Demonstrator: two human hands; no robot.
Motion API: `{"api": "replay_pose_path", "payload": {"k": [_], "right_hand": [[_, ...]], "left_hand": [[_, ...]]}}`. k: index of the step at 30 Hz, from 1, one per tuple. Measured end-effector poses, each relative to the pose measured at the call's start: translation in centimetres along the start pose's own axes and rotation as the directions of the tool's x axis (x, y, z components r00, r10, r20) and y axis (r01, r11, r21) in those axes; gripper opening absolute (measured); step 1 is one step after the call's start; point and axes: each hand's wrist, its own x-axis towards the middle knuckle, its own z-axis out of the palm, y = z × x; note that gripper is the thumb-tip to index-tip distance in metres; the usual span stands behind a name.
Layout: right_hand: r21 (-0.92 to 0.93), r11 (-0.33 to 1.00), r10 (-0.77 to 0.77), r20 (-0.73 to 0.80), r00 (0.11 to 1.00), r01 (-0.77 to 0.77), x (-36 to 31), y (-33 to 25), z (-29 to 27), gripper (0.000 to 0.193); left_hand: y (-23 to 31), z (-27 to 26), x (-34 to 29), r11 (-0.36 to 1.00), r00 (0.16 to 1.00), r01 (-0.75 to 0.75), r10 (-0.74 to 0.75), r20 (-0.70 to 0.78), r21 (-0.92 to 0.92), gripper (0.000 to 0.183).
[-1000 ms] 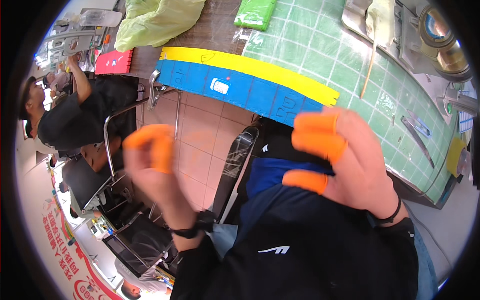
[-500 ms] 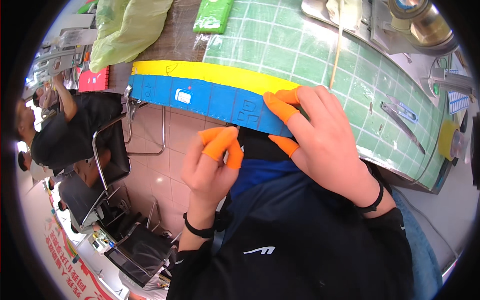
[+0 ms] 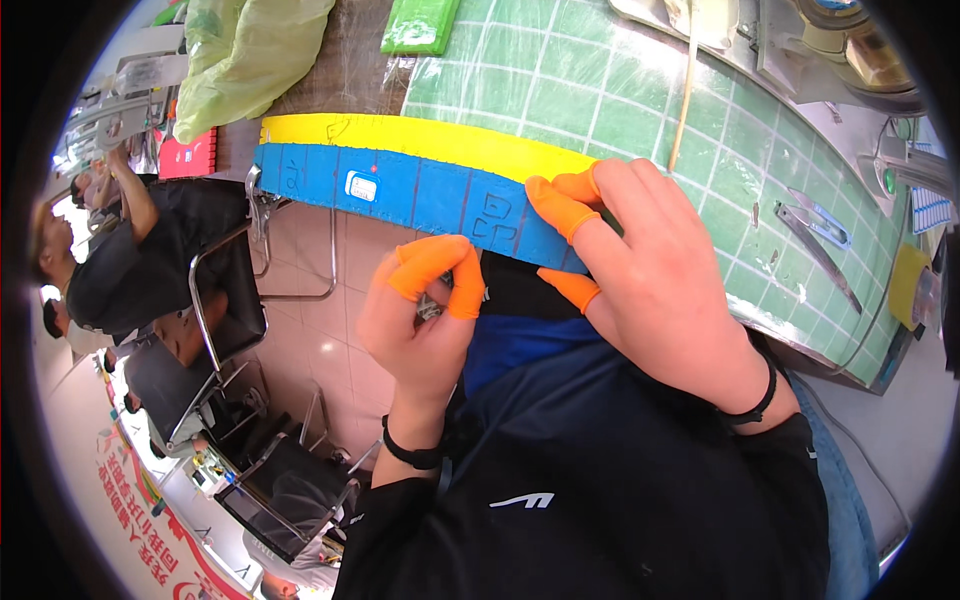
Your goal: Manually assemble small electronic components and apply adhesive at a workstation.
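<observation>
A long strip [image 3: 410, 190], blue on its front face and yellow along its top, lies at the table's near edge, its left end reaching out past my left hand. Dark lines divide the blue face, and a small white label is stuck on it. My right hand [image 3: 650, 285] grips the strip's right end, fingertips on top and thumb at the lower edge. Just below the strip's lower edge is my left hand [image 3: 425, 310], fingertips pinched together; anything between them is too small to make out. Orange finger covers sit on the fingertips of both hands.
A green cutting mat [image 3: 600, 90] covers the table, bearing a thin stick [image 3: 685, 90] and a metal tool with a pointed blade [image 3: 820, 250]. Beyond lie a green block [image 3: 420, 25], a pale green bag [image 3: 245, 60] and a red block [image 3: 188, 155]. Chairs [image 3: 205, 310] and seated people are at left.
My left hand has shifted slightly upward, closer to the strip's lower edge, its fingertips still pinched. My right hand keeps its hold, and the whole view has tilted a little.
</observation>
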Motion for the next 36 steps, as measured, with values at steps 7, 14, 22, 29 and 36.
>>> {"api": "replay_pose_path", "payload": {"k": [7,14,22,29,36], "right_hand": [[-0.064,0.997,-0.033,0.012,0.999,0.034,0.9,0.0,-0.2,0.037],[0.029,0.998,0.051,0.161,0.986,-0.056,1.5,-0.3,-3.5,0.056],[-0.180,0.960,0.227,0.040,0.973,-0.216,0.5,-0.6,-9.1,0.044],[-0.356,0.867,0.377,0.014,0.926,-0.348,-0.7,0.4,-8.8,0.041],[-0.144,0.936,0.339,0.120,0.933,-0.322,1.7,2.8,-8.5,0.036]], "left_hand": [[0.2,-0.6,1.2,0.888,0.949,-0.312,0.275,0.153,0.338,0.029],[4.5,-7.4,4.3,0.781,0.922,-0.356,0.381,0.059,0.513,0.030],[14.8,-8.8,16.9,0.843,0.861,-0.465,0.357,0.363,0.272,0.038],[11.5,2.8,29.3,0.577,0.615,-0.722,0.282,0.737,0.382,0.015],[6.9,12.6,35.1,0.543,0.540,-0.745,0.149,0.829,0.388,0.020]]}}
